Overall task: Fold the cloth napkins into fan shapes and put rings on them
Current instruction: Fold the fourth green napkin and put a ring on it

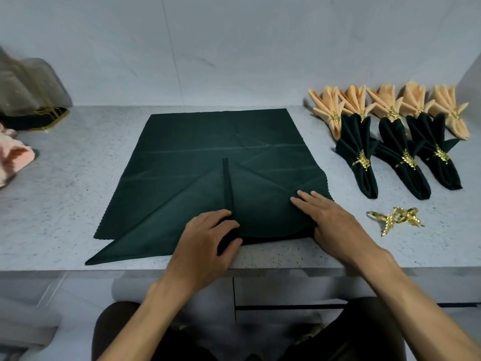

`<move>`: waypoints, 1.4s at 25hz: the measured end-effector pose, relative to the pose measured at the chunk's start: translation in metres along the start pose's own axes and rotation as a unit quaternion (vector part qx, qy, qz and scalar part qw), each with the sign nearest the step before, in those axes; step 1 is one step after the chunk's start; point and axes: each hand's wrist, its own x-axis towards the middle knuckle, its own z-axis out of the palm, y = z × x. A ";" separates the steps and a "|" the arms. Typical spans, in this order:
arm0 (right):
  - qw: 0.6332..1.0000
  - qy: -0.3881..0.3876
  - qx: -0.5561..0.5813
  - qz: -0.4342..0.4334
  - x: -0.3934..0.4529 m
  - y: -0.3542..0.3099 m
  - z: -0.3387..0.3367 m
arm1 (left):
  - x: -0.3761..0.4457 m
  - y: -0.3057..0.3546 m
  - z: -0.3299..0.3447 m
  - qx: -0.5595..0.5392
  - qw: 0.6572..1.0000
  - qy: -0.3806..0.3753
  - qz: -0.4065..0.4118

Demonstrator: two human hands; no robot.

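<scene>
Your dark green napkin [216, 142] lay spread on the grey bench [65, 194], its two near corners folded in so their scalloped edges met along a centre seam. Your left hand [205, 238] sat at the foot of that seam, fingers [221, 217] curled and pinching the cloth where the flaps joined. Your right hand [330, 217] lay flat on the right flap, fingers straight and slightly spread, pressing it down.

The cloth looked soft, light and limp, likely to creep or spring open, so you probably needed to hold it at the folded edges and crease firmly.

To the right stood three finished green fans [398, 157] behind a loose pile of gold rings [395, 218], with peach fans [390, 105] in a row beyond.
</scene>
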 end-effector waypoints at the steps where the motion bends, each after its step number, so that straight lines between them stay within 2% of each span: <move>1: 0.999 -0.029 0.023 0.000 0.003 -0.001 -0.005 | -0.001 -0.001 -0.001 -0.008 1.000 -0.005 -0.006; 6: 0.983 -0.146 0.108 0.006 -0.015 0.003 -0.038 | -0.004 0.000 -0.004 -0.007 1.000 -0.029 0.001; 7: 0.976 -0.150 0.157 0.015 -0.014 -0.002 -0.042 | -0.004 -0.001 -0.003 -0.002 0.999 -0.032 0.005; 9: 0.974 -0.087 0.207 0.020 0.005 -0.021 -0.033 | -0.004 -0.002 -0.001 0.001 0.999 -0.033 0.006; 11: 0.989 -0.002 0.147 0.015 0.042 -0.044 -0.012 | -0.005 -0.002 0.000 -0.001 0.999 -0.031 0.008; 12: 0.995 0.017 0.102 0.013 0.061 -0.055 -0.001 | -0.006 -0.002 0.000 0.001 0.999 -0.030 0.013; 16: 0.999 -0.006 -0.031 0.010 0.102 -0.070 0.034 | -0.007 -0.003 -0.001 0.013 0.999 -0.029 0.034; 21: 0.998 -0.001 -0.056 -0.040 0.093 -0.070 0.035 | -0.009 -0.005 0.002 0.019 0.998 -0.028 0.050; 35: 0.998 0.016 -0.061 -0.031 0.104 -0.082 0.042 | -0.008 -0.003 0.005 -0.009 1.000 -0.014 0.021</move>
